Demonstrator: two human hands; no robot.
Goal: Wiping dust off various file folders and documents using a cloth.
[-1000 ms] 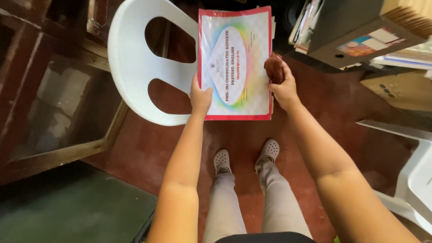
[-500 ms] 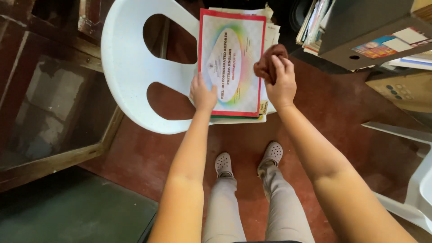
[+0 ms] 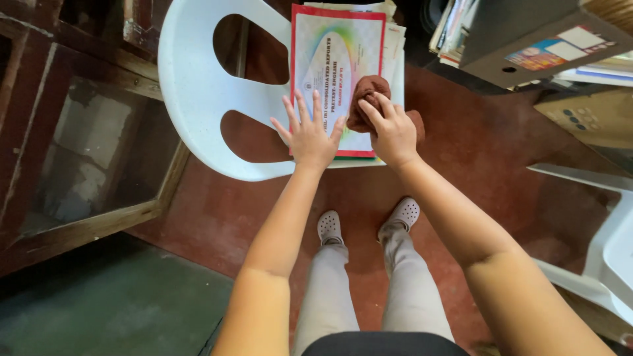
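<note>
Two hands: the left hand (image 3: 308, 135) and the right hand (image 3: 393, 132), both over the white chair (image 3: 198, 99). One brown cloth (image 3: 366, 99), under the right hand. One red-edged folder (image 3: 336, 59) on the chair, topping one stack of papers (image 3: 395, 59). A second white chair (image 3: 616, 244) stands well right of the first. Two shoes (image 3: 330, 227), below the first chair. One cardboard box (image 3: 527, 39), right of the folder.
</note>
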